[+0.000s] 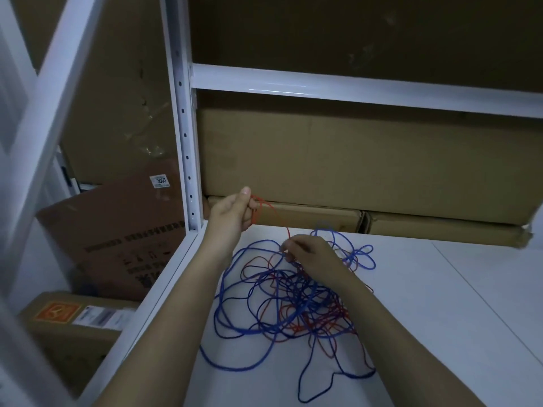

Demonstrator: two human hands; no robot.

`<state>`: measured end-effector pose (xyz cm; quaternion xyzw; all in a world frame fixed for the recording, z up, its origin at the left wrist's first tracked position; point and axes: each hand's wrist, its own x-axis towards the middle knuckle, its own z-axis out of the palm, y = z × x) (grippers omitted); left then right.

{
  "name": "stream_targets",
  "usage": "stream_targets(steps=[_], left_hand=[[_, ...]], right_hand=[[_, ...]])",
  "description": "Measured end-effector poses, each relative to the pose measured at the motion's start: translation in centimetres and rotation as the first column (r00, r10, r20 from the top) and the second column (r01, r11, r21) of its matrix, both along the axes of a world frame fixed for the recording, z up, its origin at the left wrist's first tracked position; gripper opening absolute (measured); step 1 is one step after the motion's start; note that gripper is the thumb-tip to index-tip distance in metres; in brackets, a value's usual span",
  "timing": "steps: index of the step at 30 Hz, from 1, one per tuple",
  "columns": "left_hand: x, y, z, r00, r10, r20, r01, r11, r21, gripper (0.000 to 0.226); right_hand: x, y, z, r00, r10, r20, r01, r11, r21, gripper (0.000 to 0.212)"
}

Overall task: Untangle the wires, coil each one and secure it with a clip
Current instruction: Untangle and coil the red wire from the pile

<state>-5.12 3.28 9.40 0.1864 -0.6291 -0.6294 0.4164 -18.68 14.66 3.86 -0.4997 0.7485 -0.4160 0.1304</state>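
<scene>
White shelf (440,318) cut off at right and bottom edges; cardboard boxes (352,160) behind it dim, their count unclear. Two wires on shelf, blue wire (235,292) and red wire (296,329), knotted in one heap; ends impossible to trace. Two hands above heap. Left hand (232,211) raised, fingers curled round a few red loops. Right hand (311,255) low at heap's far edge, fingertips pinching red strand running up to left hand. Label on leaning carton (111,239) reads 3055.
</scene>
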Motion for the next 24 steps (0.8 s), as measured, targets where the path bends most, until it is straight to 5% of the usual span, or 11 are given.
stream_targets(steps=[4,7,9,11,13,17,20,24], left_hand=[[0.7,-0.7,0.5,0.999,0.045,-0.011,-0.045,0.999,0.014,0.039],[1.0,-1.2,0.5,1.000,-0.026,0.002,0.026,0.998,0.057,0.040],[1.4,-1.2,0.5,0.982,-0.181,-0.061,0.189,0.969,0.161,0.038],[1.8,-0.8,0.9,0.930,-0.322,-0.178,0.359,0.899,0.249,0.038],[1.9,-0.4,1.2,0.890,-0.364,-0.275,0.436,0.856,0.278,0.036],[1.3,-0.3,1.0,0.924,-0.240,-0.298,0.317,0.916,0.247,0.025],[0.8,-0.5,-0.2,0.960,-0.144,-0.241,0.197,0.957,0.214,0.019],[-0.6,-0.7,-2.8,1.000,-0.012,0.021,0.013,0.998,-0.067,0.019]], right_hand=[[-0.5,-0.4,-0.3,0.989,-0.138,-0.051,0.124,0.968,-0.217,0.022],[0.0,-0.7,1.8,0.959,-0.141,0.248,0.243,0.858,-0.453,0.019],[0.3,-1.1,3.5,0.939,-0.160,0.305,0.304,0.801,-0.515,0.017],[0.3,-1.5,4.2,0.950,-0.251,0.187,0.309,0.845,-0.436,0.019],[0.2,-1.9,3.5,0.957,-0.274,-0.092,0.249,0.945,-0.214,0.028],[1.1,-1.6,0.0,0.868,-0.081,-0.491,0.085,0.996,-0.014,0.030],[2.7,-0.9,-1.4,0.784,0.062,-0.617,-0.089,0.996,-0.013,0.031],[3.9,0.1,-1.8,0.677,0.043,-0.735,-0.142,0.987,-0.072,0.017]])
